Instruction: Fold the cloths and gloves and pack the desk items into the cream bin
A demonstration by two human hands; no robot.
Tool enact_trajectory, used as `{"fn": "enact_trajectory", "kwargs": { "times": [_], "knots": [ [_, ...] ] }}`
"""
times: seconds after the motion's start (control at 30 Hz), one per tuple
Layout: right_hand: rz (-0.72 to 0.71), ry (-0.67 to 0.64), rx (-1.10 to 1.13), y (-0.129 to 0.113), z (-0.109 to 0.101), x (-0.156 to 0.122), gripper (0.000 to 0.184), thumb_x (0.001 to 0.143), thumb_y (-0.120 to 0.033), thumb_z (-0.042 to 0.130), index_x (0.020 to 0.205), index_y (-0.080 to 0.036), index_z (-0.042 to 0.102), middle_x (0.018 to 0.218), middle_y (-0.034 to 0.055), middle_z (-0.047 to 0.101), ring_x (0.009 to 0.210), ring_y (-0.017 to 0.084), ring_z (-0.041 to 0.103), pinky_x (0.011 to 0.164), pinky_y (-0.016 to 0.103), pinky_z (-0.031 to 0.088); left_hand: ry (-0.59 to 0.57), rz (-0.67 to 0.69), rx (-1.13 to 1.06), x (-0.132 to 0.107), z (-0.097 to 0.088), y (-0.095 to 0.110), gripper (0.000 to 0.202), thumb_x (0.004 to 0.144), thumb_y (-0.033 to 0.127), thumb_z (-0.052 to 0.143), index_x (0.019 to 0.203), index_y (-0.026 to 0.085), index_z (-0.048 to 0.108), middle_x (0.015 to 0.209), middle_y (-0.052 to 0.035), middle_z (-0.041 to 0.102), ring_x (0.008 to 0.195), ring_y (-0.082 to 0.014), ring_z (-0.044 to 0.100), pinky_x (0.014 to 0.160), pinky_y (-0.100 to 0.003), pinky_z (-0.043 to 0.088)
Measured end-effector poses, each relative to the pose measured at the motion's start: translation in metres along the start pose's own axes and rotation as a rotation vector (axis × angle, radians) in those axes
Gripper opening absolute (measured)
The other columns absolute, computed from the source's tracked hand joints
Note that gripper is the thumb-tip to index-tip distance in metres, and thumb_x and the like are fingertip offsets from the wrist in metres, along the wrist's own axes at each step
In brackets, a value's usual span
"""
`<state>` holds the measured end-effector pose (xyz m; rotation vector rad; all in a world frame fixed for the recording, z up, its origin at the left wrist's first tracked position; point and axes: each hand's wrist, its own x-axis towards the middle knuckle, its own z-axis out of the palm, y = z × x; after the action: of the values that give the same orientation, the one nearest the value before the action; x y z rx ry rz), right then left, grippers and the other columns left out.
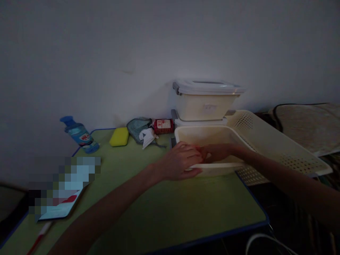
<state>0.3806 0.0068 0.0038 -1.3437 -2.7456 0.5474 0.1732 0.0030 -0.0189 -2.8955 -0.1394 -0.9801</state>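
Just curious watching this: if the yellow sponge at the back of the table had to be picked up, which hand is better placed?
Probably the left hand. It rests on the near rim of the open tub, on the same side as the yellow sponge. The right hand reaches into the tub from the far side.

blue bottle [79,135] | yellow sponge [119,136] | red can [163,126] | lidded box [207,99]

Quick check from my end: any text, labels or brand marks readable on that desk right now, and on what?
Nothing reads clearly.
Red jar: white label with marks, too blurred to read.
Blue bottle: red and white label, illegible.
Lidded box: faint sticker on its front, unreadable.
Flat card at the desk's left: its upper part is pixelated, no words legible.
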Motion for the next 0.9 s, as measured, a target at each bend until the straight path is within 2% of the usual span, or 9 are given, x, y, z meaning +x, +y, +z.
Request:
{"fn": "enact_trajectory", "kwargs": {
  "times": [0.07, 0.1, 0.2, 0.27, 0.33, 0.43, 0.6, 0.73, 0.9],
  "knots": [
    [-0.014, -0.047, -0.028, -0.009, -0.012, -0.002, 0.008, 0.069, -0.014, 0.063, 0.065, -0.020, 0.067, 0.073, -0.0033, 0.070, 0.070, 0.011, 0.063, 0.071, 0.023, 0.049, 0.071, 0.001, -0.011, -0.005, -0.011, -0.001, 0.028, 0.089, 0.030, 0.038, 0.102, 0.014, 0.056, 0.109, -0.0107, 0.062, 0.103, -0.0175, 0.054, 0.091, -0.037, 0.036],
    [0.008, 0.001, -0.064, -0.016, -0.019, -0.003, 0.011, 0.073, -0.014, 0.059, 0.070, -0.020, 0.068, 0.081, 0.0001, 0.070, 0.080, 0.014, 0.063, 0.077, 0.028, 0.048, 0.124, -0.025, -0.003, -0.009, -0.016, -0.003, 0.027, 0.089, 0.028, 0.038, 0.104, 0.013, 0.055, 0.113, -0.0119, 0.060, 0.106, -0.0180, 0.053, 0.093, -0.039, 0.034],
    [0.114, 0.426, -0.171, -0.054, -0.038, -0.010, 0.014, 0.078, -0.018, 0.054, 0.082, -0.020, 0.067, 0.105, 0.0078, 0.064, 0.097, 0.021, 0.060, 0.088, 0.038, 0.044, 0.282, -0.195, 0.038, -0.028, -0.029, -0.016, 0.024, 0.088, 0.024, 0.040, 0.104, 0.013, 0.054, 0.116, -0.0131, 0.058, 0.109, -0.0191, 0.050, 0.095, -0.040, 0.034],
    [0.056, 0.576, -0.139, -0.089, -0.042, -0.015, 0.018, 0.083, -0.021, 0.047, 0.088, -0.023, 0.065, 0.109, 0.0055, 0.062, 0.099, 0.020, 0.058, 0.087, 0.037, 0.045, 0.348, -0.363, 0.071, -0.045, -0.031, -0.032, 0.024, 0.087, 0.025, 0.041, 0.105, 0.015, 0.053, 0.117, -0.0122, 0.056, 0.111, -0.0196, 0.049, 0.095, -0.040, 0.036],
    [-0.027, 0.651, -0.113, -0.121, -0.033, -0.016, 0.021, 0.086, -0.022, 0.043, 0.088, -0.025, 0.063, 0.103, 0.0041, 0.063, 0.096, 0.019, 0.059, 0.083, 0.034, 0.047, 0.356, -0.553, 0.068, -0.063, -0.026, -0.051, 0.027, 0.086, 0.025, 0.041, 0.108, 0.015, 0.052, 0.124, -0.0129, 0.050, 0.116, -0.0203, 0.045, 0.097, -0.040, 0.035],
    [-0.188, 0.572, -0.167, -0.150, 0.000, -0.006, 0.022, 0.087, -0.020, 0.040, 0.088, -0.023, 0.062, 0.103, 0.0050, 0.063, 0.092, 0.018, 0.060, 0.079, 0.032, 0.047, 0.260, -0.785, 0.060, -0.089, -0.010, -0.079, 0.040, 0.083, 0.027, 0.041, 0.121, 0.015, 0.043, 0.135, -0.0139, 0.038, 0.126, -0.0220, 0.035, 0.104, -0.041, 0.029],
    [-0.279, 0.395, -0.130, -0.145, 0.068, 0.044, 0.016, 0.086, -0.017, 0.045, 0.084, -0.017, 0.061, 0.098, 0.0074, 0.065, 0.086, 0.018, 0.060, 0.073, 0.029, 0.047, 0.012, -0.958, 0.073, -0.122, 0.025, -0.103, 0.064, 0.082, 0.032, 0.046, 0.136, 0.012, 0.020, 0.147, -0.0181, 0.008, 0.135, -0.0298, 0.013, 0.106, -0.045, 0.023],
    [-0.165, 0.398, 0.046, -0.125, 0.097, 0.086, 0.013, 0.084, -0.014, 0.047, 0.085, -0.014, 0.059, 0.093, 0.0078, 0.064, 0.084, 0.016, 0.059, 0.076, 0.027, 0.046, -0.043, -0.993, 0.090, -0.132, 0.039, -0.107, 0.065, 0.079, 0.029, 0.052, 0.135, 0.011, 0.025, 0.146, -0.0206, 0.011, 0.134, -0.0352, 0.012, 0.104, -0.049, 0.024],
    [-0.106, 0.442, 0.142, -0.110, 0.115, 0.113, 0.012, 0.084, -0.013, 0.046, 0.085, -0.016, 0.058, 0.093, 0.0066, 0.062, 0.086, 0.016, 0.057, 0.079, 0.028, 0.044, -0.089, -1.013, 0.093, -0.132, 0.038, -0.110, 0.044, 0.078, 0.027, 0.054, 0.120, 0.016, 0.049, 0.142, -0.0165, 0.025, 0.129, -0.0339, 0.027, 0.102, -0.047, 0.028]
  ]
}}
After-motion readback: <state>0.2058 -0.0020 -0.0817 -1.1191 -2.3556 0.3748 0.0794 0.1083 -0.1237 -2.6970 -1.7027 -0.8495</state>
